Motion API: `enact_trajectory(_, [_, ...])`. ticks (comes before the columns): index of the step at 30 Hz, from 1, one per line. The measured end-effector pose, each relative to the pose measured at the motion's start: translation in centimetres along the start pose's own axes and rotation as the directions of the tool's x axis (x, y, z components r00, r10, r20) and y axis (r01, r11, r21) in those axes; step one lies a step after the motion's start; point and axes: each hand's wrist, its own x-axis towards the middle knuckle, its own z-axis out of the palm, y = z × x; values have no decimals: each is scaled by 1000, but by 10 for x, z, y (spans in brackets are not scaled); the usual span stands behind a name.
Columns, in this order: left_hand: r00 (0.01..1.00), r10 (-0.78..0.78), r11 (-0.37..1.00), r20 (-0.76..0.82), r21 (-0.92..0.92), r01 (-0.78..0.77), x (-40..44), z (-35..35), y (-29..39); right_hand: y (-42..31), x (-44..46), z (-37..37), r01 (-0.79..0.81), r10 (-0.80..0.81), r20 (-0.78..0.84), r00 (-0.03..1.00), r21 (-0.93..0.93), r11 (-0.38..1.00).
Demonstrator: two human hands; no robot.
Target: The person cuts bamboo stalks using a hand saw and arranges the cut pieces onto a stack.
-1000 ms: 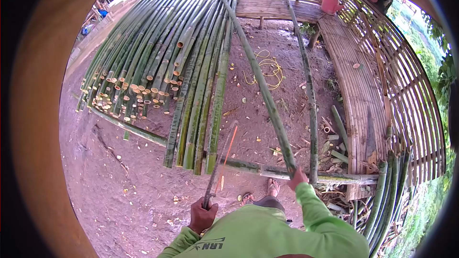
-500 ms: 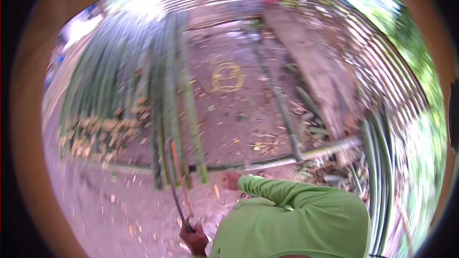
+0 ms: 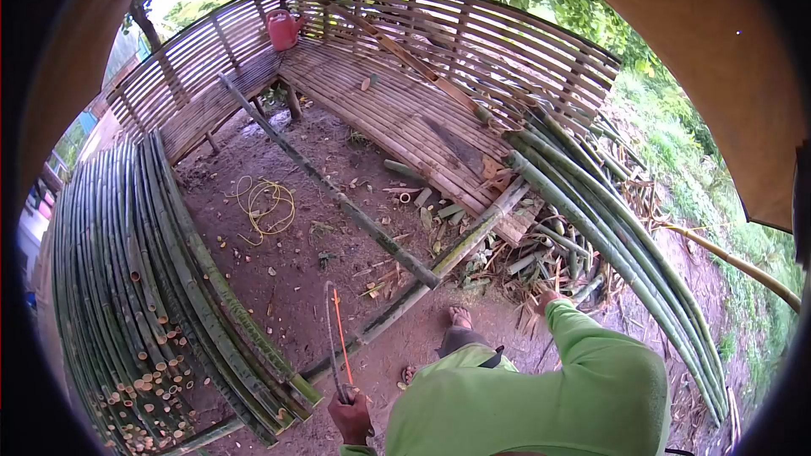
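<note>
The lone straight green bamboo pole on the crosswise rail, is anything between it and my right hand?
Nothing visible stands between your right hand and the near end of the lone straight green bamboo pole. Dry brown scraps lie on the ground near that gap, and the long greenish bamboo rail runs beneath the pole's end.

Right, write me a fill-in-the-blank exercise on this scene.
1. The left hand grips a ____ with an orange blade.
2. The coiled cord on the ground is ____.
3. The container at the bench corner is ____.
4. The right sleeve is ____.

Missing words: saw; yellow; red; green.
</note>
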Motion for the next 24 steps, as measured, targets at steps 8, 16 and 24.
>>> enact_trajectory(8, [994, 5, 983, 107, 183, -24, 32, 95, 38, 73, 8, -17, -152, 133, 180, 975, 96, 984])
enact_trajectory(16, [981, -102, 954, 167, 296, 49, 87, 202, 41, 140, 143, -188, -132, 314, -412, 855, 413, 901])
enact_trajectory(24, [922, -379, 875, 83, 357, 328, 104, 248, 80, 147, 206, -230, 29, 100, -403, 910, 301, 953])
